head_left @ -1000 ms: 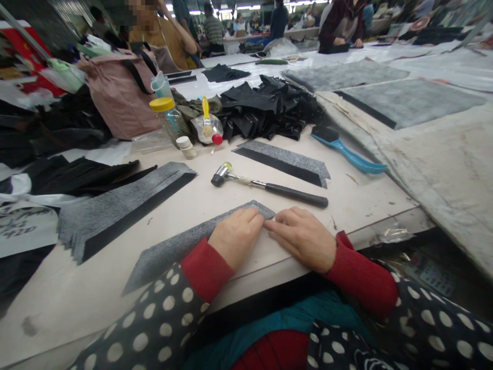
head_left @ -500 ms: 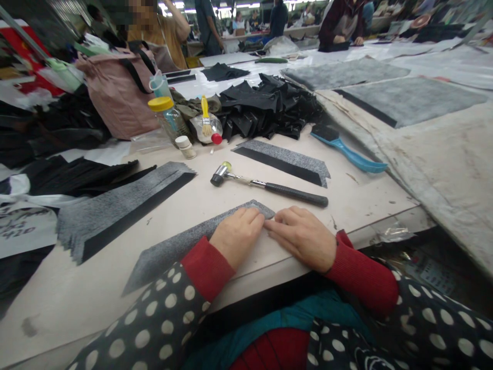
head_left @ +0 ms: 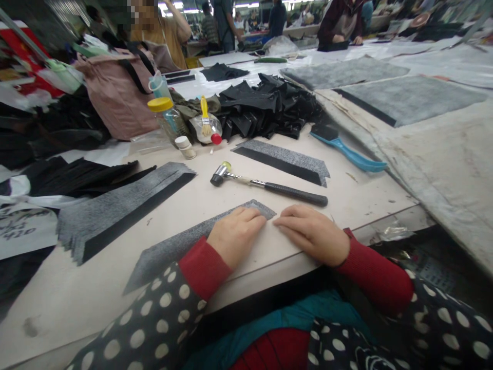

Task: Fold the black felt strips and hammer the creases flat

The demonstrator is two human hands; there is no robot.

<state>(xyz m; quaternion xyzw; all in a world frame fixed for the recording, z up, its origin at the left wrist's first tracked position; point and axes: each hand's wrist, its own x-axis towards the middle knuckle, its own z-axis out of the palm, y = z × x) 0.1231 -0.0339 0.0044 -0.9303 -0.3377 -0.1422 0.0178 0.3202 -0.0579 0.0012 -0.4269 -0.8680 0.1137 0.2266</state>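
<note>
My left hand (head_left: pixel 238 234) rests on a grey speckled fabric strip (head_left: pixel 169 252) with a pointed end, its fingers curled down over the strip's near edge by the right tip. The strip lies slantwise on the work board. My right hand (head_left: pixel 314 232) is just right of that tip, its fingers pressed together and pointing left; nothing shows in them, and a small gap parts them from my left hand. Beyond both hands lies a hammer (head_left: pixel 296 194) with a black grip and a black and yellow head.
A fanned stack of grey and black strips (head_left: pixel 127 210) lies left; a smaller stack (head_left: pixel 285 162) is behind the hammer. A blue-handled brush (head_left: pixel 354 154), yellow-lidded jar (head_left: pixel 162 115), white bottle (head_left: pixel 185 147), paintbrush (head_left: pixel 205 115), black pieces (head_left: pixel 265 105) and pink bag (head_left: pixel 111 92) stand farther back. Co-workers are beyond.
My right hand has slid right, away from my left hand and the strip's tip, opening a small gap. My left hand and the strip have hardly moved.
</note>
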